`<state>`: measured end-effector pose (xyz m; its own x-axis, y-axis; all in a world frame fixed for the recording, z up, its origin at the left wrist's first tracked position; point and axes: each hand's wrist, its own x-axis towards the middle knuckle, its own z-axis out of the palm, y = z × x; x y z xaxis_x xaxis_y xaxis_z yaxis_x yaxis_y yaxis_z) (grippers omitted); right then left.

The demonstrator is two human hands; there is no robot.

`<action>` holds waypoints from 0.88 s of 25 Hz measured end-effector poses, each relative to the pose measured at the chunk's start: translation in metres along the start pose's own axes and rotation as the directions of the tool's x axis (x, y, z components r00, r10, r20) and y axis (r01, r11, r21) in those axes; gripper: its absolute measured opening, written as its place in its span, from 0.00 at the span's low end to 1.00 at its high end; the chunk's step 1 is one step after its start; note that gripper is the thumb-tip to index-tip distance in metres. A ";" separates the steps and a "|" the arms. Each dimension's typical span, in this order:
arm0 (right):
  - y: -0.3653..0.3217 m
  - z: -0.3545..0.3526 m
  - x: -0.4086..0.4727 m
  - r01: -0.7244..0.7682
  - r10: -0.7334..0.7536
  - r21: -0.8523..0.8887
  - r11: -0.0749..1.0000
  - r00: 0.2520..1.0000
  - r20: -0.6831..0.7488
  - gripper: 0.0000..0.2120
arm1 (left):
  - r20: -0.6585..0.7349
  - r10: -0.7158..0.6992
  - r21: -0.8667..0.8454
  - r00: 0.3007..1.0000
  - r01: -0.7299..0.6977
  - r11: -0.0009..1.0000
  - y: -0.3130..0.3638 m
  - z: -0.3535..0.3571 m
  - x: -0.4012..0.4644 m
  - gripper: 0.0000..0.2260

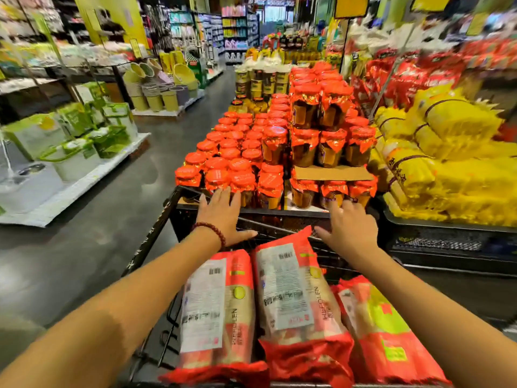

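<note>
Left hand (223,217) and right hand (349,228) noted spread wide, fingers straight, nothing held, over the front rim of the black cart (279,217). Just beyond, red-lidded jars (243,179) are stacked. Three red packets (291,298) are laid inside.

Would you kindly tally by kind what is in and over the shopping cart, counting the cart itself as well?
cart: 1
red packets: 3
hands, the left hand and the right hand: 2
bead bracelet: 1
Total: 7
</note>
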<state>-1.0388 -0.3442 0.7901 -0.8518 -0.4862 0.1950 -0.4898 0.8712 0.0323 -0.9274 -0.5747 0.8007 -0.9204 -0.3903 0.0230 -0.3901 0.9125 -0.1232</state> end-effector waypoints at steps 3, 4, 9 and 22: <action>0.050 -0.047 0.009 -0.025 0.010 -0.096 0.995 0.988 -0.153 0.38 | -0.246 0.115 0.027 0.962 -0.112 0.993 0.046 -0.057 0.024 0.48; 0.071 -0.061 0.006 -0.056 0.032 -0.124 0.991 0.982 -0.184 0.39 | -0.302 0.140 0.026 0.943 -0.139 0.990 0.065 -0.076 0.028 0.48; 0.193 -0.110 -0.044 -0.212 0.154 -0.171 0.962 0.942 -0.296 0.40 | -0.404 0.288 0.051 0.868 -0.292 0.955 0.179 -0.138 0.029 0.49; 0.572 -0.074 -0.295 -0.567 0.529 -0.176 0.805 0.819 -0.221 0.39 | -0.306 0.628 0.025 0.715 -0.654 0.756 0.630 -0.105 -0.068 0.49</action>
<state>-1.0540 0.3025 0.8241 -0.9160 0.0772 0.3938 0.1212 0.9887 0.0880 -1.1133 0.0394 0.8252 -0.9116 0.3318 0.2427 0.3076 0.9422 -0.1328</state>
